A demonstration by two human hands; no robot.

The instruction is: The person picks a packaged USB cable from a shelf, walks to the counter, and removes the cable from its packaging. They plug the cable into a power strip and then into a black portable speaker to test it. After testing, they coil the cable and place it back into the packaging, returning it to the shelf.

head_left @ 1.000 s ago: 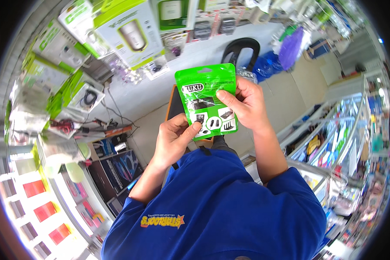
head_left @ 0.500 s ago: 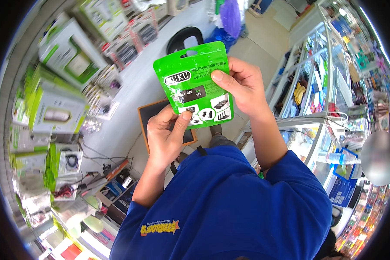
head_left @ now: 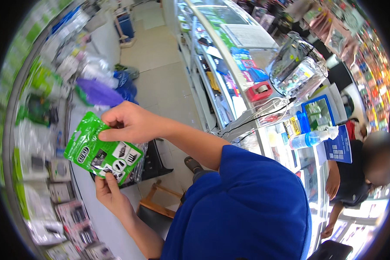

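Observation:
A flat, glossy green resealable pouch (head_left: pixel 87 138) with printed pictures of small devices is held up at the left, its front turned toward me and tilted. My right hand (head_left: pixel 130 123) pinches its upper right edge, thumb on the front and the fingers behind. At the lower edge, my left hand (head_left: pixel 112 195) grips the pouch between thumb and fingers. Whatever lies inside the pouch is hidden. Behind it and partly covered are a pale counter and a black object.
Packaged accessories (head_left: pixel 77 219) hang along the left. A purple bag (head_left: pixel 99 92) lies beyond the pouch. On the right, a glass display case (head_left: pixel 236 71) carries a red tape dispenser (head_left: pixel 260 92) and a spray bottle (head_left: pixel 310 139). Another person (head_left: pixel 353 173) stands beyond it. A wooden-framed chair (head_left: pixel 160 199) is below.
The view has turned toward the aisle and right-hand counter. Both hands have shifted left in view with the pouch, which now leans differently. They keep hold of it.

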